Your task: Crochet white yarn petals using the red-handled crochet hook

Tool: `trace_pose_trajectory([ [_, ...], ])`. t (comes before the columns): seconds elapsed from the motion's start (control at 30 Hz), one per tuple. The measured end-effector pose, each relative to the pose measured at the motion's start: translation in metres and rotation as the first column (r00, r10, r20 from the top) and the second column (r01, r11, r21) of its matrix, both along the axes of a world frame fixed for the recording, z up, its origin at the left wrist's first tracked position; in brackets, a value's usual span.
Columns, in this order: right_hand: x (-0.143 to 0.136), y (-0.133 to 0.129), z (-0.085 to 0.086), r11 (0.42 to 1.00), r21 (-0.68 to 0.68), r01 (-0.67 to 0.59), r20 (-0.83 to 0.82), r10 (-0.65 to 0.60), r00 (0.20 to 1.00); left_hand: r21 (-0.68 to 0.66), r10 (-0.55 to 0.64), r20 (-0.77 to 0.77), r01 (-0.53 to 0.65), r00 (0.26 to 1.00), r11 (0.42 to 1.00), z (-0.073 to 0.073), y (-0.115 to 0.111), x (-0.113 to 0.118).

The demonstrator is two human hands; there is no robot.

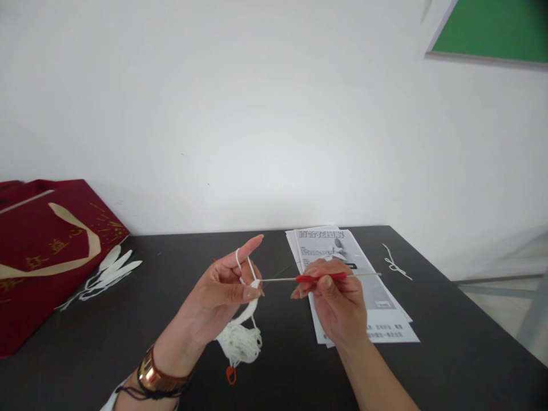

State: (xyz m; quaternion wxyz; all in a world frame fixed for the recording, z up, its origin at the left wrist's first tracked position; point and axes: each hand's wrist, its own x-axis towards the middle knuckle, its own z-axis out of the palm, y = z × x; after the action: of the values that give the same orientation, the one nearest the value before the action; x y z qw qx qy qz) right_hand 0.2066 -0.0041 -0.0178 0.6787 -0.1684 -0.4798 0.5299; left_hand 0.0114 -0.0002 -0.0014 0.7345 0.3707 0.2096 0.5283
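head view, and from where i stand the white yarn piece [247,312] sits at the middle of it all, its top pinched in the left hand [216,294] above the tabletop [166,325]. that hand is closed at thumb and fingertips, while the index finger points up to one o'clock with a loop of yarn round it, presumably to hold the strand taut. the right hand [338,299] is curled round the red grip of a crochet hook [321,278], whose shaft runs to nine o'clock and meets the piece; lying level like that, it likely steers easily.

at six o'clock below the piece is a bundle of white yarn [242,343], with an orange marker [231,375] under it at seven; whether the bundle touches the tabletop i can't tell. printed sheets [385,314] spread toward two and three o'clock, partly covered by the right hand, which blocks some of the print. farther out that way lies a knotted yarn scrap [396,267]. between nine and ten o'clock, white petal-like pieces [113,271] lie against a dark red bag [34,228] with a cream ribbon.
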Motion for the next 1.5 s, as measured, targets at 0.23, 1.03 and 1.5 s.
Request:
trace_pose_trajectory([
  [0.23,0.005,0.001,0.004,0.999,-0.017,-0.049,-0.024,0.048,0.999,0.01,-0.038,0.011,0.038,0.999,0.999,-0.001,0.001,0.0],
  [1.03,-0.038,-0.006,-0.021,0.919,-0.388,0.071,0.053,-0.055,0.997,-0.052,0.322,-0.169,-0.335,0.932,0.941,-0.015,-0.015,0.044],
  [1.5,-0.034,-0.001,-0.02,0.87,-0.486,-0.082,-0.049,0.066,0.997,0.054,0.276,-0.306,-0.273,0.911,0.96,-0.01,-0.012,0.044],
])
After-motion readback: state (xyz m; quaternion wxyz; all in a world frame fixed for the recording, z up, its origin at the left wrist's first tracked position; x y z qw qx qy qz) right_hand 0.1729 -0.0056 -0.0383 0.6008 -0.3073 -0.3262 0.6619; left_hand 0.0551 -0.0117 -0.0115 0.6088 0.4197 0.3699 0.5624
